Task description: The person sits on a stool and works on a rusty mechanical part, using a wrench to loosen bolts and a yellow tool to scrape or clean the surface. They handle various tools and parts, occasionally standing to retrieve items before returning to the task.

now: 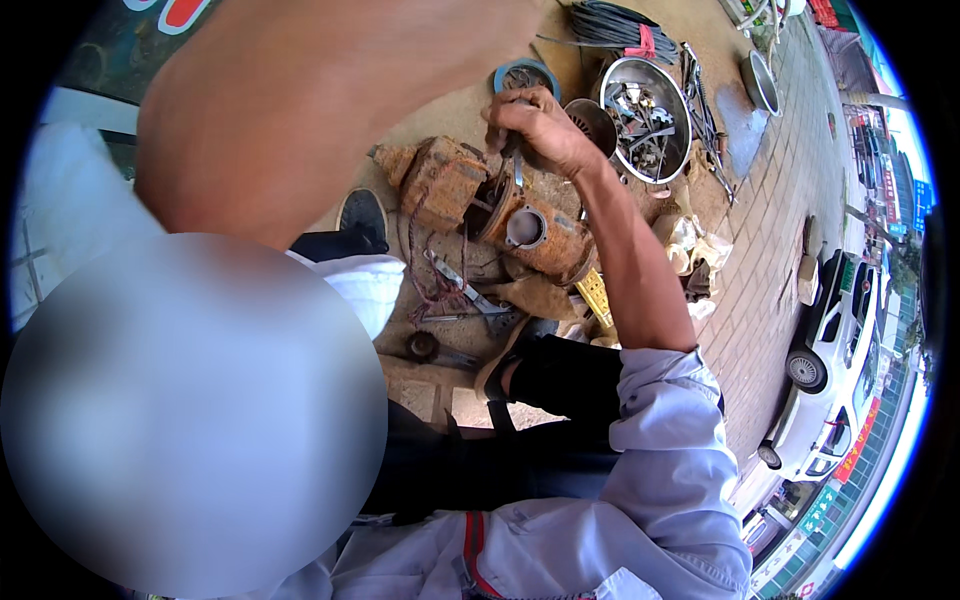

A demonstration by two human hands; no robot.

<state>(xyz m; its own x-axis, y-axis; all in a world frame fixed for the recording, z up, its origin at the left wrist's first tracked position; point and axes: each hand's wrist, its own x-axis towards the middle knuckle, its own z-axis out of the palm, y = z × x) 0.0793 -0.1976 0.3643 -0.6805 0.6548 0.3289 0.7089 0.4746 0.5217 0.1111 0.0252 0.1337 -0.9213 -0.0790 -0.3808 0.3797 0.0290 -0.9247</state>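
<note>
- White car (825, 370), smooth painted metal, rounded body; parked at the far right beyond grey brick paving.
- Red banner (858, 440), flat strip; seen beyond the car, its lettering too small to be read.
- Rusty machine (558, 245), pitted orange-brown metal; blocky left part, rounded right part with a flanged circular opening; laid on the ground at centre, before the person.
- Left forearm, bare, blurred; raised across the near left. Left hand cut off by the upper edge; its grip cannot be told.
- Steel bowl (683, 120), shiny, round; filled with loose metal parts, set right of the right hand.
- Cable coil (605, 28), black, tied in red; placed at the far side.
- Right hand (540, 128), fingers curled closed; a narrow metal tool (516, 168) is gripped over the machine.
- Yellow piece (595, 297), perforated; lying at the machine's near right.
</note>
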